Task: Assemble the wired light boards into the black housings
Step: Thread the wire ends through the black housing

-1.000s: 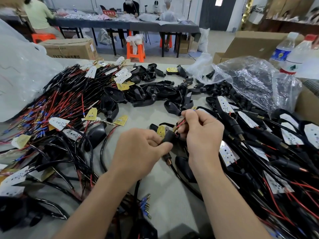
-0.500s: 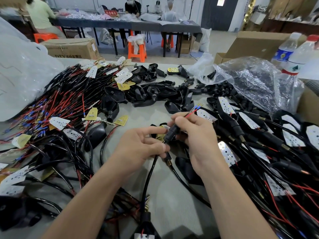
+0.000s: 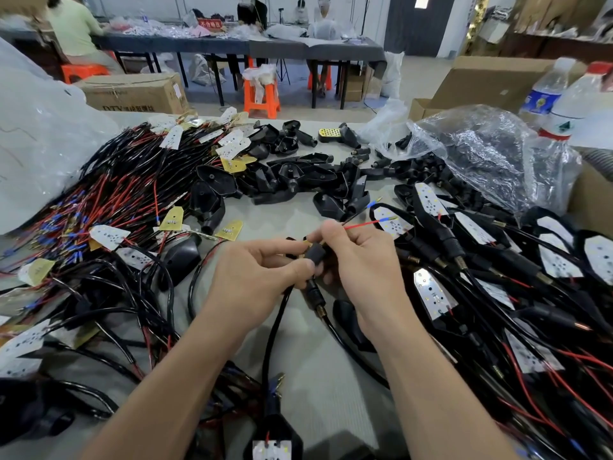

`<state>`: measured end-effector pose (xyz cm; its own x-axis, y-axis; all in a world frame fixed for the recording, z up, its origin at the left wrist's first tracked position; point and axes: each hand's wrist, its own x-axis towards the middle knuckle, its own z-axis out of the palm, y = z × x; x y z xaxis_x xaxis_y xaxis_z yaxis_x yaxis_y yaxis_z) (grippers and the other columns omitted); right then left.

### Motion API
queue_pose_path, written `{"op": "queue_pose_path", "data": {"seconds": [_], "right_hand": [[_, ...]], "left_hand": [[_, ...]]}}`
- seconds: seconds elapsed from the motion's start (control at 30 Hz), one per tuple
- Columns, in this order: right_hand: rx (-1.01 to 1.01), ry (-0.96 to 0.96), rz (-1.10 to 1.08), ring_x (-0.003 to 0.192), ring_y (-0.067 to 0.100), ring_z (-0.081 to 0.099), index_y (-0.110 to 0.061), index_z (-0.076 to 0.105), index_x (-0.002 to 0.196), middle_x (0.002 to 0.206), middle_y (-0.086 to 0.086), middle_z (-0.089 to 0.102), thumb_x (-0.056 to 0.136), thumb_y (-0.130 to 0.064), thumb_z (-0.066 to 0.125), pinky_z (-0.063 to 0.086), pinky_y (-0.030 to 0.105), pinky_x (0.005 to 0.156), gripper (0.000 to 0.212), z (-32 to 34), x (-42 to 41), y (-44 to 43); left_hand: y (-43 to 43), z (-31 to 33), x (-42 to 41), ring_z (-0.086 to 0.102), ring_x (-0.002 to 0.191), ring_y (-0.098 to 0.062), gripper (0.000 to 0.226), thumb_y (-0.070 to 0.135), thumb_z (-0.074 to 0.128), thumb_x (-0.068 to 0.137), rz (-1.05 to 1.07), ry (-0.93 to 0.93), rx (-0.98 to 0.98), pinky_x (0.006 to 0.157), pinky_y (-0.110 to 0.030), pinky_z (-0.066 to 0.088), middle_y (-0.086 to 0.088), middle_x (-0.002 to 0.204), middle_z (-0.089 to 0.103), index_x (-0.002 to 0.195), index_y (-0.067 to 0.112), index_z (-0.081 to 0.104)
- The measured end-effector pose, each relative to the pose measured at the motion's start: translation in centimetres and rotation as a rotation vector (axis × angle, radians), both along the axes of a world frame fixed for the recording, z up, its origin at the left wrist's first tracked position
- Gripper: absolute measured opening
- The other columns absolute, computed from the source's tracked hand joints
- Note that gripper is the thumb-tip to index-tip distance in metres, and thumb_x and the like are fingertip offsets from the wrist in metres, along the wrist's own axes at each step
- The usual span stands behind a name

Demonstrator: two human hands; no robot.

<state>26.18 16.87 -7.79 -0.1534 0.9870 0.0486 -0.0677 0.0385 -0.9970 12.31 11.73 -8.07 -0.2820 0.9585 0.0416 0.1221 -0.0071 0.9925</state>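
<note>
Over the middle of the table, my left hand [image 3: 262, 277] pinches the black stem of a housing [image 3: 314, 254]. My right hand [image 3: 361, 260] grips the red and black wires [image 3: 361, 225] that stick out of the stem toward the right, their blue-tipped ends pointing up and right. A black cable [image 3: 275, 330] runs from the stem down to a housing with a white light board [image 3: 272, 448] at the bottom edge. Empty black housings [image 3: 298, 174] lie heaped behind my hands. Loose wired light boards [image 3: 109, 234] cover the left side.
Finished housings with white boards [image 3: 497, 260] are piled on the right. A clear plastic bag of black parts [image 3: 481, 154] and two water bottles [image 3: 564, 104] stand at the back right, cardboard boxes [image 3: 132, 94] behind. People sit at a far table [image 3: 232, 48].
The red and black wires have come further out of the stem and my right hand has drawn them to the right. The attached cable and board housing slid into view at the bottom.
</note>
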Motion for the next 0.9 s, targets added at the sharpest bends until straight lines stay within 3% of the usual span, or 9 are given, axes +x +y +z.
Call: {"op": "queue_pose_path", "data": {"seconds": [0.07, 0.13, 0.27, 0.43, 0.57, 0.67, 0.73, 0.8, 0.9], "right_hand": [[0.056, -0.116, -0.071, 0.054, 0.013, 0.059, -0.024, 0.078, 0.073, 0.057, -0.002, 0.066, 0.093, -0.036, 0.058, 0.054, 0.036, 0.063, 0.030, 0.0, 0.2, 0.3], [0.092, -0.123, -0.161, 0.054, 0.014, 0.059, -0.025, 0.077, 0.070, 0.057, -0.001, 0.067, 0.093, -0.036, 0.058, 0.051, 0.037, 0.063, 0.032, 0.2, 0.7, 0.8], [0.052, 0.128, -0.303, 0.049, 0.015, 0.056, -0.019, 0.071, 0.064, 0.059, 0.005, 0.069, 0.102, -0.022, 0.055, 0.045, 0.023, 0.045, 0.042, 1.0, 1.5, 1.3], [0.033, 0.374, -0.387, 0.043, 0.009, 0.047, -0.013, 0.067, 0.075, 0.058, 0.001, 0.066, 0.106, -0.021, 0.050, 0.034, 0.018, 0.038, 0.036, 1.7, 1.5, 0.9], [-0.079, 0.382, -0.130, 0.054, 0.017, 0.055, -0.008, 0.073, 0.089, 0.072, 0.012, 0.071, 0.103, -0.031, 0.053, 0.039, 0.025, 0.048, 0.033, 1.8, 1.2, 0.1], [-0.044, 0.142, 0.103, 0.064, 0.021, 0.061, -0.020, 0.076, 0.082, 0.078, 0.009, 0.073, 0.094, -0.009, 0.057, 0.047, 0.037, 0.066, 0.025, 1.7, 0.6, -0.7], [0.008, 0.127, 0.058, 0.060, 0.017, 0.057, -0.016, 0.074, 0.081, 0.074, 0.007, 0.073, 0.095, 0.003, 0.055, 0.047, 0.032, 0.062, 0.030, 1.8, 0.2, -0.7], [0.057, 0.191, -0.033, 0.053, 0.009, 0.052, -0.009, 0.072, 0.086, 0.070, 0.006, 0.073, 0.096, 0.006, 0.055, 0.044, 0.020, 0.052, 0.025, 1.9, 0.2, -0.6], [0.131, 0.265, -0.168, 0.052, 0.008, 0.052, -0.007, 0.073, 0.086, 0.069, 0.007, 0.072, 0.095, 0.005, 0.057, 0.043, 0.016, 0.048, 0.022, 1.8, 0.4, -0.3]], "left_hand": [[-0.1, 0.2, 0.0, 0.068, 0.061, -0.013, 0.016, 0.003, 0.080, 0.082, -0.022, -0.039, -0.017, 0.062, -0.018, 0.055, -0.013, 0.074, 0.077, 0.094, 0.014, 0.083], [-0.2, 0.3, -0.4, 0.066, 0.061, -0.013, 0.012, 0.005, 0.077, 0.086, -0.142, -0.112, -0.051, 0.062, -0.021, 0.054, -0.014, 0.076, 0.077, 0.091, 0.013, 0.084], [-0.6, 0.2, -1.7, 0.068, 0.069, -0.017, 0.025, 0.029, 0.079, 0.085, -0.537, -0.122, -0.158, 0.067, -0.023, 0.055, -0.011, 0.083, 0.076, 0.103, 0.011, 0.081], [-0.7, 0.4, -3.0, 0.071, 0.072, -0.019, 0.049, 0.041, 0.078, 0.080, -0.733, -0.120, -0.290, 0.066, -0.023, 0.056, -0.009, 0.084, 0.076, 0.109, 0.002, 0.073], [-0.4, 0.3, -3.0, 0.069, 0.069, -0.016, 0.031, 0.027, 0.074, 0.084, -0.573, -0.174, -0.211, 0.065, -0.023, 0.056, -0.010, 0.081, 0.075, 0.106, 0.006, 0.079], [-0.2, 0.3, -2.6, 0.069, 0.073, -0.016, 0.025, 0.017, 0.074, 0.085, -0.472, -0.236, -0.163, 0.069, -0.022, 0.057, -0.010, 0.084, 0.074, 0.106, 0.004, 0.078], [-0.2, 0.3, -2.5, 0.072, 0.081, -0.016, 0.025, 0.018, 0.073, 0.085, -0.469, -0.245, -0.165, 0.073, -0.021, 0.057, -0.012, 0.088, 0.076, 0.105, 0.004, 0.079], [-0.2, 0.3, -2.5, 0.073, 0.088, -0.018, 0.026, 0.017, 0.076, 0.084, -0.489, -0.215, -0.177, 0.079, -0.023, 0.057, -0.015, 0.094, 0.077, 0.106, 0.003, 0.079], [-0.1, 0.3, -2.2, 0.073, 0.094, -0.020, 0.029, 0.020, 0.072, 0.083, -0.555, -0.215, -0.204, 0.082, -0.023, 0.056, -0.018, 0.102, 0.077, 0.108, 0.008, 0.080]]}}
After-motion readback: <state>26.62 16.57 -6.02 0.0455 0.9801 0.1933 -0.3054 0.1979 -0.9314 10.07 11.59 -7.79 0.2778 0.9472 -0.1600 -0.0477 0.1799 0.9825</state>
